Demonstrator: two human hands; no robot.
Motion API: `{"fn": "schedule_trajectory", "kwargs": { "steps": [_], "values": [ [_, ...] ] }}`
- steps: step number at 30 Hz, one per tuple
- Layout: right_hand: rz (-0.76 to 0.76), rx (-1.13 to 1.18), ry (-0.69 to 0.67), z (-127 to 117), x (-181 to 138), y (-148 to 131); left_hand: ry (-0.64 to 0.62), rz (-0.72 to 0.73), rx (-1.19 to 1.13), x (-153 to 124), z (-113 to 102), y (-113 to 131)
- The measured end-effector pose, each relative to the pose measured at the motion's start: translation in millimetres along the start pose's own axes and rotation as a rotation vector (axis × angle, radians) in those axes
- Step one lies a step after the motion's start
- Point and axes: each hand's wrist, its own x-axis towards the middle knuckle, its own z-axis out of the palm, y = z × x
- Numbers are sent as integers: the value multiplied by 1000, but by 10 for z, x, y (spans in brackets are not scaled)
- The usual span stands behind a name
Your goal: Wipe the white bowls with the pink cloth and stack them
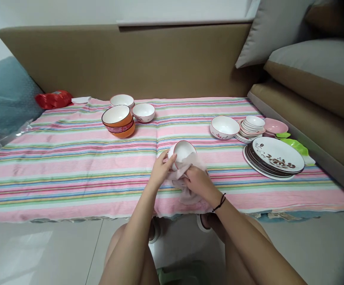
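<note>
My left hand grips a small white bowl with a red rim, tilted so its inside faces me. My right hand is closed on a pale pink cloth bunched against the bowl's lower side. Both hands are over the striped pink cover near its front edge.
Stacked orange bowls and two white bowls sit at the back left. On the right are a white bowl, stacked small saucers, a pink dish, stacked patterned plates and green dishes. Cushions lie far right.
</note>
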Motion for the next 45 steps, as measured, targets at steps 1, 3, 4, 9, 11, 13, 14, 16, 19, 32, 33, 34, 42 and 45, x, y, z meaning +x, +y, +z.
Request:
{"fn": "schedule_trajectory", "kwargs": {
  "steps": [1,3,4,9,11,13,14,16,19,32,33,34,42,45],
  "values": [
    [-31,6,11,-4,3,70,6,29,37,1,-13,28],
    [-102,5,47,5,11,170,41,85,118,18,-31,61],
    [-131,0,67,18,12,187,66,99,155,34,-32,63],
    [-90,41,38,117,-33,-19,140,111,166,120,34,-36],
    [-80,138,10,139,-41,-92,202,58,110,124,62,-78],
    [-132,220,23,144,-26,-78,263,-2,38,102,62,-90],
    [-161,224,47,142,-12,-40,271,-16,-2,83,49,-83],
    [-181,160,107,130,22,67,244,-21,-88,41,2,-51],
    [-118,46,140,93,66,177,195,-7,-237,-8,-91,6],
    [64,210,42,-48,111,-13,-34,-84,-42,-48,-117,44],
    [19,195,4,-41,101,48,-38,-94,-44,-47,-127,41],
    [-19,163,-14,-33,93,109,-47,-99,-43,-47,-137,37],
    [-112,-15,35,18,74,200,-46,-98,-98,-56,-123,-21],
    [-132,31,155,-17,89,98,14,-93,-89,-43,-106,-8]
  ]
}}
